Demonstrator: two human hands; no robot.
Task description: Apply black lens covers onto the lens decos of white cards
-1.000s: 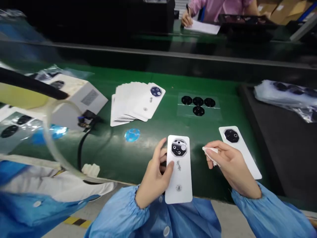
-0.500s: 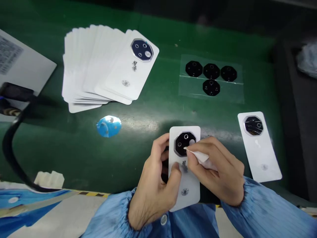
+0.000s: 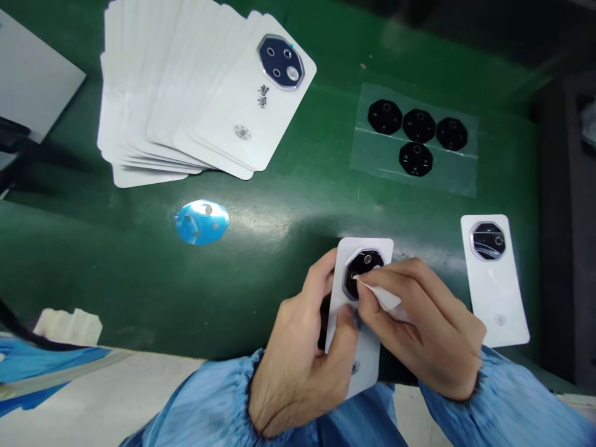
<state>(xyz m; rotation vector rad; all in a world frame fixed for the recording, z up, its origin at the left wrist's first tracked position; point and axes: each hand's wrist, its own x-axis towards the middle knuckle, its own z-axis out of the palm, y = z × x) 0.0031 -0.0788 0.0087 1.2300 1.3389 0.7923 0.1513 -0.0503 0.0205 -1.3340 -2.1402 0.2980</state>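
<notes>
A white phone back cover [image 3: 367,347] with a black octagonal camera panel [image 3: 361,264] is tilted at the table's front edge. My left hand [image 3: 311,341] is closed around its left side, the thumb lying on its face. In my right hand [image 3: 423,323], thumb and fingers pinch a folded white wipe [image 3: 384,297]. The wipe's pointed tip touches the camera panel near a lens ring on its left. My right fingers cover the panel's lower right part.
Many white back covers [image 3: 177,93] lie fanned at the upper left. A shiny blue film piece [image 3: 202,222] lies below them. Several black octagonal lens panels [image 3: 416,159] rest on a clear sheet [image 3: 451,177]. Another white cover [image 3: 496,292] lies right, beside a dark box edge [image 3: 559,248].
The wipe's tip has moved from the panel's lower middle to the lens ring at its left. The whole view has shifted and turned slightly.
</notes>
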